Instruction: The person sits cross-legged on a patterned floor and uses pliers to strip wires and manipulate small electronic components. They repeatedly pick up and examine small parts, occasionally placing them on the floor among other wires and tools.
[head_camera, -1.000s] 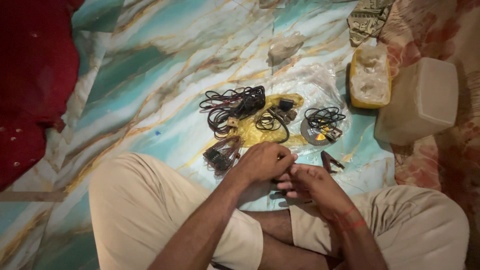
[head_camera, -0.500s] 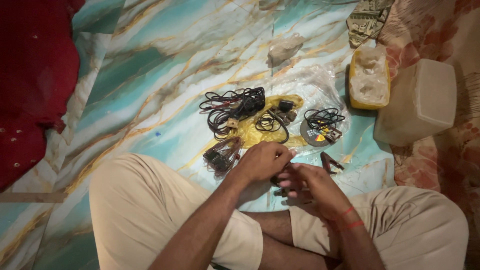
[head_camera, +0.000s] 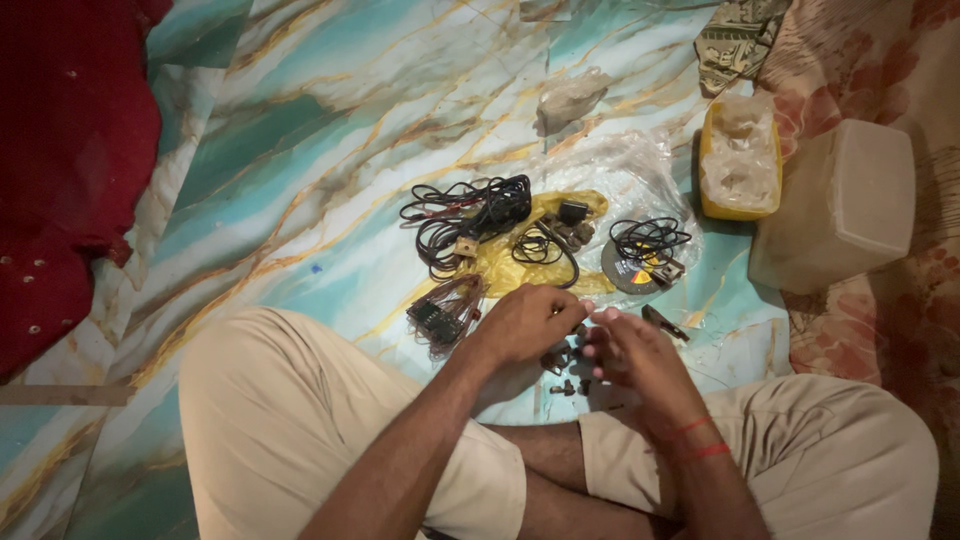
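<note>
I sit cross-legged on a marbled teal floor. My left hand and my right hand meet in front of my legs, fingertips pinched together on a small part that is too tiny to make out. Several small dark metal pieces lie on the floor just beneath the hands. Beyond them lie a tangle of black wires, a yellow plastic bag with coiled wire on it, a small circuit board with wires, a shiny disc under another wire coil, and a dark tool.
A yellow tub with white contents and a translucent plastic box stand at the right by a floral mat. Crumpled clear plastic lies behind the wires. Red cloth covers the left edge.
Both hands stay together in the same place; the fingers have shifted slightly around the small part. Nothing else moved.
</note>
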